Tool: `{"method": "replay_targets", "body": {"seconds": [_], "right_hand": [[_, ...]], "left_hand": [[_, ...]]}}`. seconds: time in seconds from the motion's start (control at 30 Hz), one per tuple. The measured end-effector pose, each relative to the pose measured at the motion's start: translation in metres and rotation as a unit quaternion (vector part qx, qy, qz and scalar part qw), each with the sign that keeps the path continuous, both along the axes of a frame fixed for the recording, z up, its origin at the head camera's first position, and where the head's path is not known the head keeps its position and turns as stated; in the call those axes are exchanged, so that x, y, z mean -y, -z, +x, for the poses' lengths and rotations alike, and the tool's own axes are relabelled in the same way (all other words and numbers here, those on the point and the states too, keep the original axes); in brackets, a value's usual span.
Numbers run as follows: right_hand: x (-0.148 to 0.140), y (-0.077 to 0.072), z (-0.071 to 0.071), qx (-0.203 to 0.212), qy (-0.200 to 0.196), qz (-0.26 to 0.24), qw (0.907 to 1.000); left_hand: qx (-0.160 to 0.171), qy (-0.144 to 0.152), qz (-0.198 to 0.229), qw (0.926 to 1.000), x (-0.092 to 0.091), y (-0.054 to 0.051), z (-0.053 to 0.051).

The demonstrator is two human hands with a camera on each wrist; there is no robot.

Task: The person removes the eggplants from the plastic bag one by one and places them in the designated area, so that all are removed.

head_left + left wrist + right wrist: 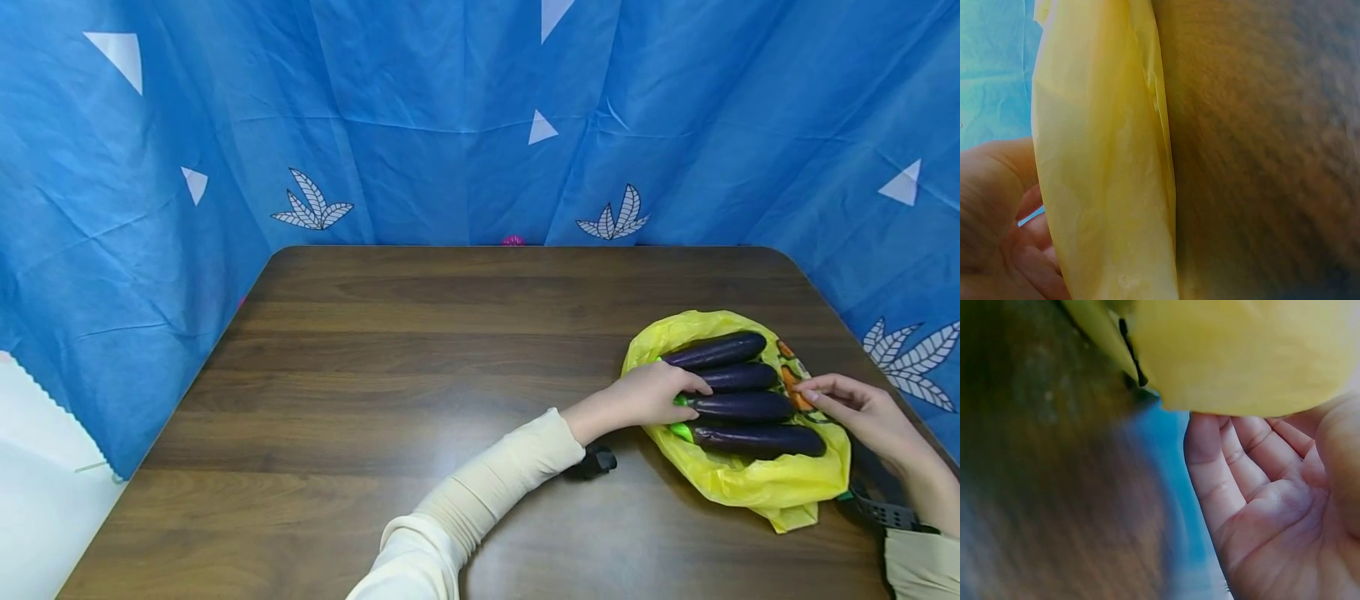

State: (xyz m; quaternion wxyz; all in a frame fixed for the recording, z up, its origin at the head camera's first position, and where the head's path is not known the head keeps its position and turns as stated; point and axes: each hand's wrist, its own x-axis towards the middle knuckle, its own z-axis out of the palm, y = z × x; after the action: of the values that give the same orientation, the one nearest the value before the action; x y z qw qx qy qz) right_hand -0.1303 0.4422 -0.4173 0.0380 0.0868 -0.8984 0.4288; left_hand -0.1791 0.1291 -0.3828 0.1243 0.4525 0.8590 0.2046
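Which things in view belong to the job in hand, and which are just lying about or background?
Belongs to the job:
four eggplants
yellow bag around them
left hand, at the eggplants' stem ends
right hand, at the bag's edge

Lying about or background:
wooden table
blue curtain
small black object near the left hand; role unclear

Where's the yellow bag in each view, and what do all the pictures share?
Head: yellow bag, right side, below mid-height.
Left wrist: yellow bag, upright strip left of centre.
Right wrist: yellow bag, across the top, centre to right.
Shared landmark: blue curtain.
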Motion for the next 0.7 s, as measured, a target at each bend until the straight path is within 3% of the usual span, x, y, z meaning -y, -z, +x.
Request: {"method": "replay_targets", "body": {"seconds": [0.2, 0.4, 0.7], "right_hand": [[0.0001, 0.0008, 0.0000, -0.004, -0.012, -0.019, 0.9997], [-0.0019, 0.0028, -0.0003, 0.001, -0.015, -0.024, 0.9996], [-0.0024, 0.0039, 0.0002, 0.000, -0.008, -0.008, 0.9999]], "left_hand": [[0.030, -0.025, 0.070, 0.9968, 0.0046, -0.0009, -0.0018], [0.070, -0.062, 0.131, 0.9870, 0.0082, -0.0021, -0.0014], [0.087, -0.084, 0.167, 0.9786, 0.0070, 0.0018, -0.0033]]}}
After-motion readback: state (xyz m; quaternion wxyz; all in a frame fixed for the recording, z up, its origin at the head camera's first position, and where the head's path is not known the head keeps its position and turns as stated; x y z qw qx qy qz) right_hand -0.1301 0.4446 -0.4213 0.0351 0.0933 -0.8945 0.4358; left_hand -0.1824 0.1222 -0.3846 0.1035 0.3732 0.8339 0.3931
